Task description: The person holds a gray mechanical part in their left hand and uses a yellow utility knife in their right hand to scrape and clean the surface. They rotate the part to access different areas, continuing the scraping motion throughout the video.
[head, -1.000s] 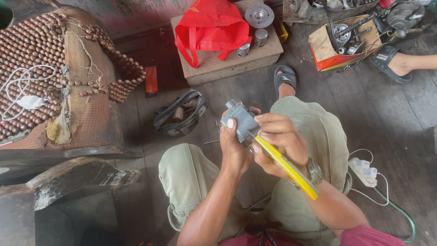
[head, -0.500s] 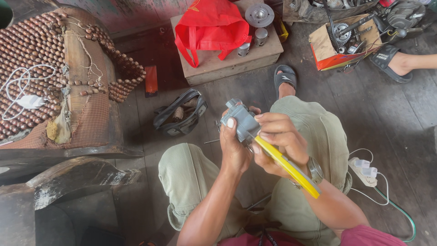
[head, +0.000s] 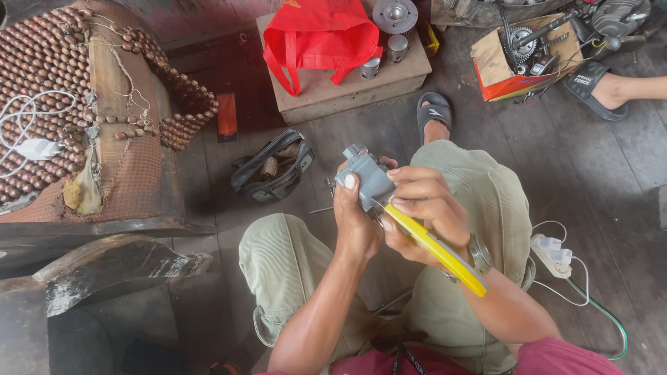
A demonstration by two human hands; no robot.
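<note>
Hands (head: 389, 215), grey part (head: 367, 179), seemingly unmoved; view shifted.

grey part (head: 368, 179), yellow screwdriver handle (head: 438, 251), red bag (head: 319, 31), olive trousers (head: 292, 271), brown beaded seat cover (head: 48, 83).

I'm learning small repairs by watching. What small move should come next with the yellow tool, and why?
Probably turn the yellow-handled tool in place. Its tip already meets the grey part, the right hand grips the handle, and the left hand steadies the part.
</note>
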